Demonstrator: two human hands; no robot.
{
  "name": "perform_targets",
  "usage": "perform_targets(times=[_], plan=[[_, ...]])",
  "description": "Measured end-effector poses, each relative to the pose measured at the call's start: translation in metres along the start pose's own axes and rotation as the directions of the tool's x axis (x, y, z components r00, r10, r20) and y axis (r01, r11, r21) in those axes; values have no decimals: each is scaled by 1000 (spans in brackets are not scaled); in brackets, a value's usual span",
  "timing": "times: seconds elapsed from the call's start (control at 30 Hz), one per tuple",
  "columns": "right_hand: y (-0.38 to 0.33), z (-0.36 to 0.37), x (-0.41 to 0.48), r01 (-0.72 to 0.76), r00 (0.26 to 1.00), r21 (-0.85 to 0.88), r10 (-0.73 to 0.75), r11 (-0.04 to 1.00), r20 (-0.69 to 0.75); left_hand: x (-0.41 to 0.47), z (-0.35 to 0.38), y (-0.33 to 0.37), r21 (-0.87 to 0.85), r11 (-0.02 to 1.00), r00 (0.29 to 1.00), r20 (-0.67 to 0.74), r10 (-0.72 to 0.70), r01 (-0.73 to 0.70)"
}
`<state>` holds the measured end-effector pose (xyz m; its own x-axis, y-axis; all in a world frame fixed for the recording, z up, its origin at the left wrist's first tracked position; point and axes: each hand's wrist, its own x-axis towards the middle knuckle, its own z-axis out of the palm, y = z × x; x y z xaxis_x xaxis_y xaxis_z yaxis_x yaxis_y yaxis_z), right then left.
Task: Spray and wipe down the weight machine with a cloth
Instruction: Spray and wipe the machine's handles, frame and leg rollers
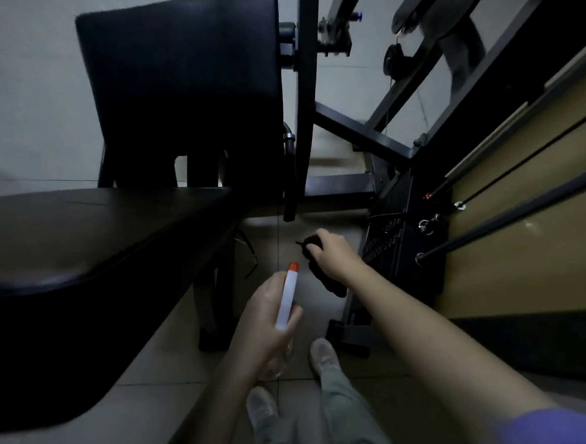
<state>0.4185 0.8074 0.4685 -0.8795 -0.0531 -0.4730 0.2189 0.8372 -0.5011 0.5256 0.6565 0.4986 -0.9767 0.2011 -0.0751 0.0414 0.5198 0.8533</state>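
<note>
My left hand (267,319) grips a clear spray bottle (287,298) with a white head and an orange nozzle tip, held low in the middle of the view with the nozzle pointing away from me. My right hand (330,255) holds a dark cloth (325,280) that hangs down below the fist, just left of the black weight stack (393,241). The machine's black padded seat (88,243) lies at the left, with the upright back pad (179,88) beyond it. The black frame bars (303,119) rise behind my hands.
Guide rods and a cable (511,214) run up along a tan panel (540,257) at the right. My two feet in light shoes (323,355) stand on the tiled floor (157,402). A pulley (394,61) hangs at the top right.
</note>
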Motion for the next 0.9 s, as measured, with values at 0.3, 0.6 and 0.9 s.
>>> perform_targets(times=[0.3, 0.6, 0.9], plan=[[-32, -28, -82, 6, 1000, -38, -7, 999, -6, -51, -32, 47, 0, 999, 999, -30, 36, -36], [-52, -47, -145, -4, 1000, -41, 4, 999, 9, -102, -58, 85, -58, 998, 997, -65, -34, 31], [-74, -43, -174, 83, 992, -62, -76, 995, 99, -126, -64, 95, 45, 964, 960, -108, -257, 263]])
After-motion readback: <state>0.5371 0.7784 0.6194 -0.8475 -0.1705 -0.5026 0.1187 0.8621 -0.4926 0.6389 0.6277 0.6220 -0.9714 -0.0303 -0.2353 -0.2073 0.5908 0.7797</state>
